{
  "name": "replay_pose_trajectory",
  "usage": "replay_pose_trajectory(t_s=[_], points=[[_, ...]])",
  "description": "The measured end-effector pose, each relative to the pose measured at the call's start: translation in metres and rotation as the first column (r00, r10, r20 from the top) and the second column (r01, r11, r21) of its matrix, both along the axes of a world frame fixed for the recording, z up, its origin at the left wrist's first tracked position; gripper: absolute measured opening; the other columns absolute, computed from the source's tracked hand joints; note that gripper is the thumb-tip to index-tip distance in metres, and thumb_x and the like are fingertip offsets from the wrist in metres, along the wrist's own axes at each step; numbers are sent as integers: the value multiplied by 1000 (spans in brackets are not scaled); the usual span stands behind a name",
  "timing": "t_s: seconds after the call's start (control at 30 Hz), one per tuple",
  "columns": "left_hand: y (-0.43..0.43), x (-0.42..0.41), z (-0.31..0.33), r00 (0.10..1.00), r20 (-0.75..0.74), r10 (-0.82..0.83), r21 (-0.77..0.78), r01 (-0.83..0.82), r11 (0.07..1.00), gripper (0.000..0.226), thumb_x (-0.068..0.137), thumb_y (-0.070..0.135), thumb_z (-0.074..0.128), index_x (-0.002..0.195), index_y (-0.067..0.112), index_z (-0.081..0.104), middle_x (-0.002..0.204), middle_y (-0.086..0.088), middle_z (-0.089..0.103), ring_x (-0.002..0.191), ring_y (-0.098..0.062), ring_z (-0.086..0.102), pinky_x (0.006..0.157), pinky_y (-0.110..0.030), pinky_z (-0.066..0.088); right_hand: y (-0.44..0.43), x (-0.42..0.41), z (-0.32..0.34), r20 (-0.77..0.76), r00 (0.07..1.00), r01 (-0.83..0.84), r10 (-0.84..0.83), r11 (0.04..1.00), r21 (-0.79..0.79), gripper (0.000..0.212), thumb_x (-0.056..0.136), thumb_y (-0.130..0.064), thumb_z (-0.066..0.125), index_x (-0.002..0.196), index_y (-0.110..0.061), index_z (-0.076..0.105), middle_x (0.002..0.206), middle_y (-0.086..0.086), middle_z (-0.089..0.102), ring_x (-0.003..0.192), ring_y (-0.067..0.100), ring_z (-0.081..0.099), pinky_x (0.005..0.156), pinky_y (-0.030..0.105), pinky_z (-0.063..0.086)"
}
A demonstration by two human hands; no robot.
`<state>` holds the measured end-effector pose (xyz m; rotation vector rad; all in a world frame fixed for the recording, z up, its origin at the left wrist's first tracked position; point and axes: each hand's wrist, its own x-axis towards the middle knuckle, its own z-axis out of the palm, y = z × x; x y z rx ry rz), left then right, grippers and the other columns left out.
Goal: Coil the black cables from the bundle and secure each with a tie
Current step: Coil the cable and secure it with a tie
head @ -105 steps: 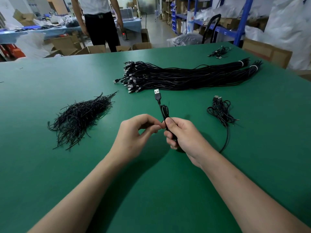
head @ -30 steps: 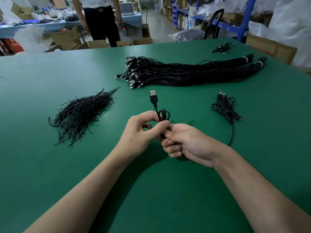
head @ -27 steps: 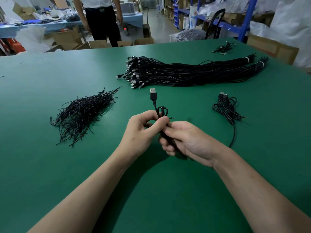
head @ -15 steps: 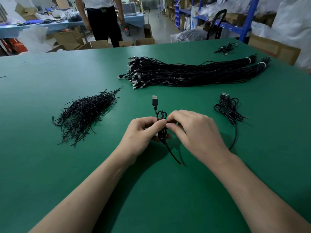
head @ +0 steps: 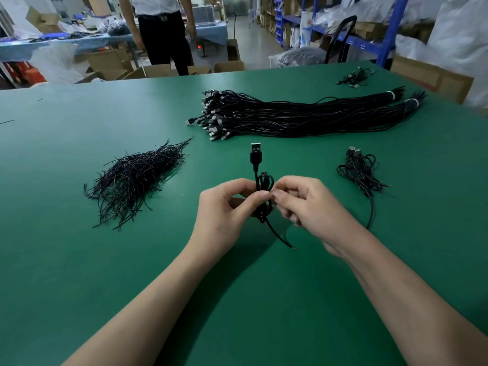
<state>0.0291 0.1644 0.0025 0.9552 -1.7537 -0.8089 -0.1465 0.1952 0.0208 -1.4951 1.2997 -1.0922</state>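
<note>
A coiled black cable (head: 264, 184) stands upright between my hands, its USB plug (head: 255, 152) pointing away from me and a loose tail (head: 280, 235) trailing toward me. My left hand (head: 227, 210) grips the coil's middle between thumb and fingers. My right hand (head: 309, 204) pinches at the coil's right side with its fingertips; whether a tie is between them is hidden. The big bundle of black cables (head: 303, 114) lies across the far table. A heap of black ties (head: 134, 178) sits to the left.
Two coiled cables (head: 360, 170) lie to the right on the green table (head: 79, 260). A few more cables (head: 355, 77) rest near the far right edge. A person (head: 163, 33) stands beyond the far edge among cardboard boxes; blue shelving stands at back right.
My right hand came off the underside of the coil and now pinches at its right side from above. My left hand took over holding the coil. The cable's tail hangs free.
</note>
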Motion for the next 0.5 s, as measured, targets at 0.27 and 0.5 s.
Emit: replay_pose_trajectory(t_s=[0.27,0.5], points=[[-7,7,10,976,202,79,-352,-3,936,15,90,28,74,92,14,79,74,5,67,66,-9,62,61,-20,48,3,0,1,237,967,-144,98,972,186,18,105,-17,50,93,-11,60,61,-4,49,48,8,39,43,16,31],[-4,5,7,990,141,19,76,-30,997,15,95,22,71,81,25,76,71,10,75,66,-6,74,65,-17,56,14,9,3,-783,552,-102,-288,908,-406,15,102,-37,48,93,-25,54,82,-10,62,73,21,58,59,34,37]])
